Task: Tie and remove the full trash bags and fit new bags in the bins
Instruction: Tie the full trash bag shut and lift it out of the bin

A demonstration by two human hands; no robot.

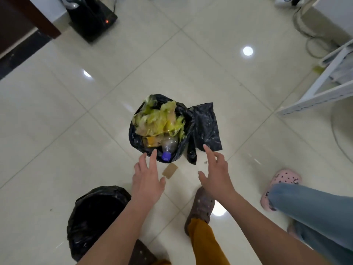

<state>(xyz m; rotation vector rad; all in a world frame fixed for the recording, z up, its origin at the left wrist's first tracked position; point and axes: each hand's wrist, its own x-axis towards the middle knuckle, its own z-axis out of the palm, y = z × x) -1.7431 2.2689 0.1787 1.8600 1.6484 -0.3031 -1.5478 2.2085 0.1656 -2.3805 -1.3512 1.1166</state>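
A full black trash bag (pixel 202 123) stands open on the tiled floor in the middle of the view. It holds yellow-green plastic wrap (pixel 160 119) and a clear bottle with a blue cap (pixel 168 148). My left hand (pixel 148 178) hovers just short of the bag's near rim, fingers spread and holding nothing. My right hand (pixel 214 173) reaches toward a loose flap of the bag at the right, fingers also spread and empty. A bin lined with a black bag (pixel 91 217) sits at the lower left beside my left forearm.
A small piece of brown cardboard (pixel 170 170) lies on the floor between my hands. My foot in a brown clog (pixel 200 205) is below. Another person's leg in jeans with a pink clog (pixel 280 186) stands at right. A white rack (pixel 324 81) is upper right, a black device (pixel 93 18) upper left.
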